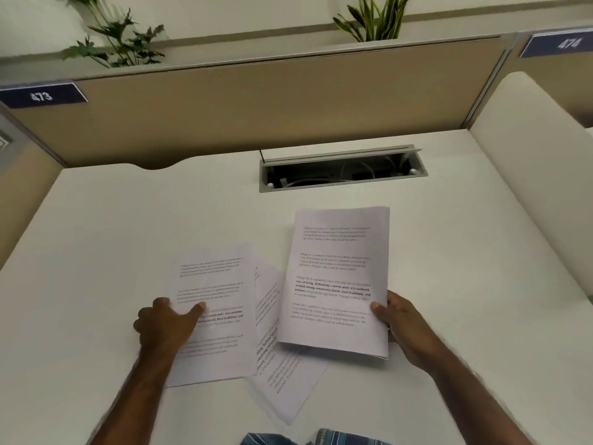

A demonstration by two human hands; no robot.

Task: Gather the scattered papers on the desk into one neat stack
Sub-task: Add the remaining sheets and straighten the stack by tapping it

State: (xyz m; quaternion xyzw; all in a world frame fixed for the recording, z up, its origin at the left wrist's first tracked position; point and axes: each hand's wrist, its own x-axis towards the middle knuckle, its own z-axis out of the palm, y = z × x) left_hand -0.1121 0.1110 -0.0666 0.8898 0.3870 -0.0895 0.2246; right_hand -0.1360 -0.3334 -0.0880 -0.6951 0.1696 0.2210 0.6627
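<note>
The right hand [398,326] is closed on a bundle of printed sheets [337,284], thumb lying on the top page near its right edge and the remaining fingers hidden underneath. The bundle appears raised off the surface, its near edge casting a shadow on the sheet beneath; several page edges show at its lower right corner.

The left hand [167,322] is partly open and rests on the left sheet [215,316], thumb stretched across the printed text, fingers curled at the sheet's left edge. Whether it pinches that edge or merely presses down cannot be told.

The left sheet lies flat on the white desk [96,236], with a second page edge showing just behind it on the right. Between the two hands a tilted sheet [282,374] lies at an angle, overlapped by the left sheet on one side and by the held bundle on the other.

Further back, an open cable tray [343,170] is set into the desk, with cables visible inside. A beige partition [256,107] stands behind it, carrying number plates reading 473 [41,96] and 474 [568,44]. Plants [118,36] rise above the partition.
</note>
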